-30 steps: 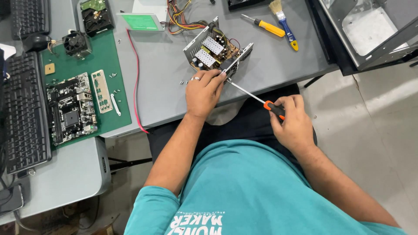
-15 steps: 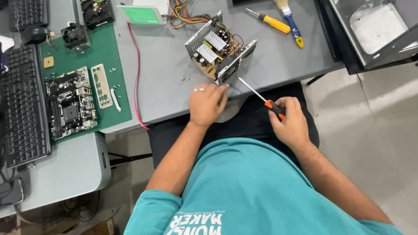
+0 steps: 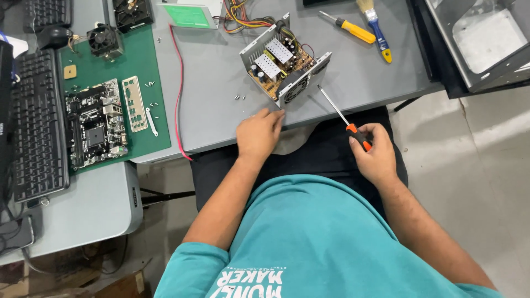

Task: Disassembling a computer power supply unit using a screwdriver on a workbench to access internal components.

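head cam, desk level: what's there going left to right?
Black keyboard → motherboard on the green mat → red cable → left hand → open power supply → right hand holding the orange-handled screwdriver → metal case.

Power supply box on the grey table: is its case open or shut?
Open. The power supply box has no top cover; its circuit board and heat sinks show from above, the left hand at its corner.

A computer repair workshop — bare motherboard point(image 3: 94, 129), opened power supply point(image 3: 284, 69), screwdrivers point(image 3: 348, 27).

Right hand point(image 3: 375, 152) grips an orange-handled screwdriver point(image 3: 342, 116) beside the opened power supply point(image 3: 284, 69); left hand point(image 3: 258, 134) rests nearby.
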